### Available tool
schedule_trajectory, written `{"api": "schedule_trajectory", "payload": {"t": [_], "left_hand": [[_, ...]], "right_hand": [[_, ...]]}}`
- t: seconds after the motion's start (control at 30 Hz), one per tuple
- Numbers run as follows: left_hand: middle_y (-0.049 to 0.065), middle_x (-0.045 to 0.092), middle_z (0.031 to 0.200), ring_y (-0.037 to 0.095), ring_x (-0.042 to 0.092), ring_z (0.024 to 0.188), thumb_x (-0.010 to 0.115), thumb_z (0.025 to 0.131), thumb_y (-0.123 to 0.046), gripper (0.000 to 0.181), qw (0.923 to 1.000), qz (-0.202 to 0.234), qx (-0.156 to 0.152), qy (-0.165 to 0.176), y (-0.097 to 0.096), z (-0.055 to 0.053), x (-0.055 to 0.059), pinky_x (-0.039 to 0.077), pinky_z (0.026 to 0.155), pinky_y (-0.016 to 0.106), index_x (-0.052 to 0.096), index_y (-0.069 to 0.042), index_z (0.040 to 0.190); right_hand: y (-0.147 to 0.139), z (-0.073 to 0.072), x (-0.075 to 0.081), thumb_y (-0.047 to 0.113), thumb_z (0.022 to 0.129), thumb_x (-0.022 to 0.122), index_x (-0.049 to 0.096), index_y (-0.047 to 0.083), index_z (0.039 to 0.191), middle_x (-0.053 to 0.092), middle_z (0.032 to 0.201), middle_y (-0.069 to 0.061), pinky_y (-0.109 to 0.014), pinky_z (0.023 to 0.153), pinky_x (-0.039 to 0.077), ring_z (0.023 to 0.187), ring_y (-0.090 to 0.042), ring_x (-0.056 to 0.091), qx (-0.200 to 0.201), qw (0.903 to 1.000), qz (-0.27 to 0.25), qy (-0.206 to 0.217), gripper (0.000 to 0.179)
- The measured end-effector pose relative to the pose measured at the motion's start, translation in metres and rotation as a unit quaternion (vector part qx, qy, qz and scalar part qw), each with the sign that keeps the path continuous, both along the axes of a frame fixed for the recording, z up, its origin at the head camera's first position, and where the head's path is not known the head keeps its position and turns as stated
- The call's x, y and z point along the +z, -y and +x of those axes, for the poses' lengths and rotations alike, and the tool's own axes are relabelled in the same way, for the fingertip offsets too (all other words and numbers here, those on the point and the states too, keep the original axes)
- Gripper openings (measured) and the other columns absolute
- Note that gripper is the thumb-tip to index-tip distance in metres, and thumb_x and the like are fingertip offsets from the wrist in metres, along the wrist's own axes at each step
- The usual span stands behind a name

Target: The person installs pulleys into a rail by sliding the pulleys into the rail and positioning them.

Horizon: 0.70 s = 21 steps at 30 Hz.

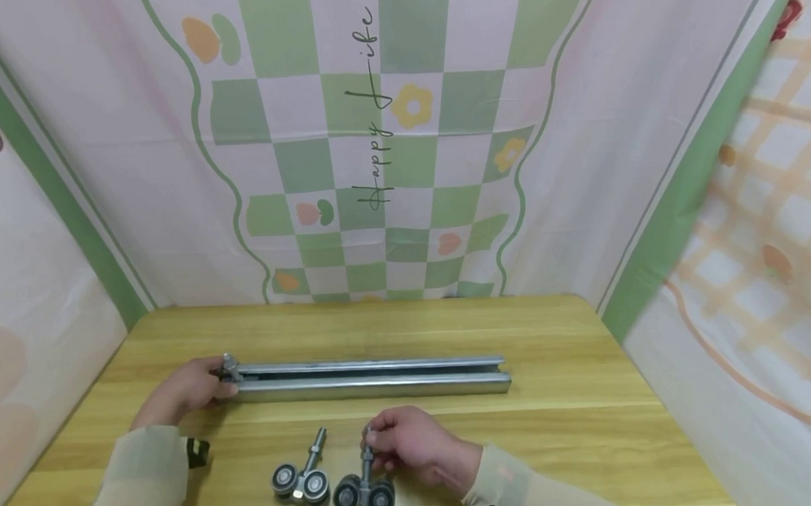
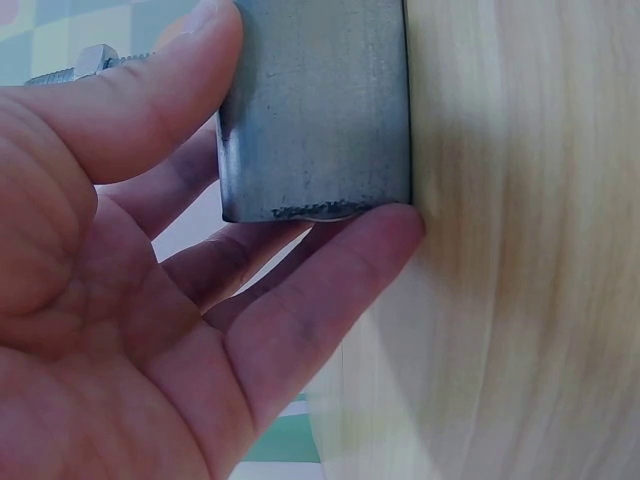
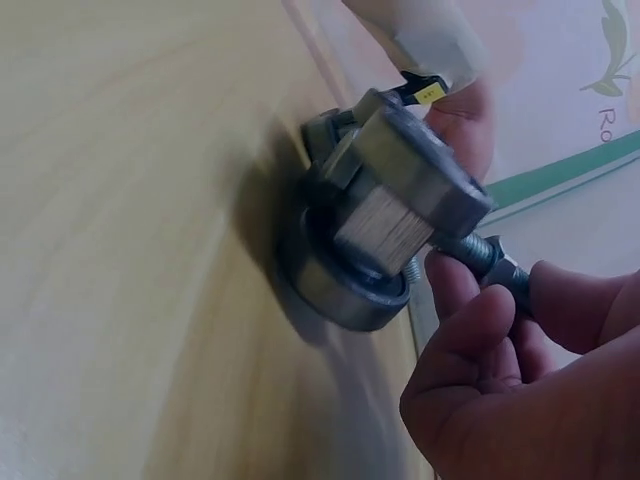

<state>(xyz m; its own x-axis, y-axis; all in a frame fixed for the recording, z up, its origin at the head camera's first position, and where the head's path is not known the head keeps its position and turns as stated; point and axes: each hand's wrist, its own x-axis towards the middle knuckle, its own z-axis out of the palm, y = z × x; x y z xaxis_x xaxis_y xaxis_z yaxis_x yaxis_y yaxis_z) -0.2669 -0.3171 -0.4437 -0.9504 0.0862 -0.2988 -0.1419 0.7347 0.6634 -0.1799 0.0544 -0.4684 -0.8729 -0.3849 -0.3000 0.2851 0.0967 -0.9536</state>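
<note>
The right grip pinches the threaded stem of a roller trolley, its wheels just below; probably heavy and rigid, it seems best held there, clear of wheels that may turn. The left grip clasps a steel rail extending rightward from it.

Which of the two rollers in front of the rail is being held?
The right roller: the right hand holds its bolt; the left roller is untouched.
</note>
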Motion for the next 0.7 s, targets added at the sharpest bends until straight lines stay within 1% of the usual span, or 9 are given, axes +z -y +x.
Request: {"api": "schedule_trajectory", "payload": {"t": [0.17,0.27,0.4,0.57,0.63,0.7], "left_hand": [[0.03,0.054,0.126,0.037,0.055,0.105,0.075,0.089,-0.017,0.052,1.0,-0.004,0.0,0.0,0.0,0.0,0.0,0.052,0.083,0.05,0.056,0.004,0.133],[0.031,0.053,0.126,0.038,0.055,0.106,0.074,0.089,-0.017,0.054,1.0,-0.006,-0.001,0.001,0.0,0.0,0.001,0.052,0.083,0.05,0.055,0.004,0.134],[0.035,0.048,0.133,0.042,0.054,0.11,0.074,0.089,-0.017,0.063,1.0,-0.006,0.0,0.005,-0.001,0.0,0.001,0.052,0.085,0.051,0.048,0.007,0.141],[0.037,0.044,0.136,0.045,0.052,0.113,0.074,0.089,-0.018,0.069,0.9999,-0.009,0.002,0.007,-0.002,0.001,0.002,0.051,0.087,0.054,0.042,0.008,0.145],[0.038,0.043,0.136,0.046,0.051,0.114,0.074,0.089,-0.018,0.069,0.9999,-0.01,0.003,0.007,-0.002,0.001,0.002,0.05,0.088,0.054,0.041,0.008,0.145],[0.037,0.044,0.136,0.046,0.052,0.114,0.074,0.089,-0.018,0.069,0.9999,-0.009,0.003,0.007,-0.002,0.001,0.002,0.05,0.088,0.054,0.042,0.008,0.144]], "right_hand": [[-0.005,-0.002,0.006,0.003,0.092,0.065,0.066,-0.006,0.101,0.069,0.086,-0.014,-0.028,0.058,0.054,0.067,-0.02,0.063,-0.008,0.9995,0.002,-0.031,0.013],[-0.01,-0.003,0.013,0.003,0.092,0.065,0.066,-0.007,0.103,0.069,0.087,-0.013,-0.034,0.062,0.057,0.069,-0.022,0.064,-0.006,0.9987,0.009,-0.049,0.015],[-0.019,-0.004,0.022,0.004,0.093,0.065,0.065,-0.007,0.106,0.069,0.09,-0.012,-0.042,0.07,0.058,0.075,-0.024,0.065,-0.002,0.9965,0.033,-0.077,0.017],[-0.031,-0.005,0.026,0.004,0.093,0.066,0.068,-0.002,0.102,0.069,0.092,-0.009,-0.041,0.071,0.057,0.077,-0.023,0.065,0.001,0.9899,0.072,-0.122,0.011],[-0.036,-0.005,0.027,0.005,0.093,0.066,0.068,-0.001,0.1,0.068,0.092,-0.007,-0.04,0.071,0.057,0.078,-0.023,0.064,0.004,0.9863,0.088,-0.14,0.009],[-0.04,-0.005,0.029,0.007,0.093,0.067,0.068,0.002,0.099,0.068,0.093,-0.005,-0.039,0.072,0.057,0.08,-0.022,0.064,0.011,0.9806,0.111,-0.161,0.008]]}}
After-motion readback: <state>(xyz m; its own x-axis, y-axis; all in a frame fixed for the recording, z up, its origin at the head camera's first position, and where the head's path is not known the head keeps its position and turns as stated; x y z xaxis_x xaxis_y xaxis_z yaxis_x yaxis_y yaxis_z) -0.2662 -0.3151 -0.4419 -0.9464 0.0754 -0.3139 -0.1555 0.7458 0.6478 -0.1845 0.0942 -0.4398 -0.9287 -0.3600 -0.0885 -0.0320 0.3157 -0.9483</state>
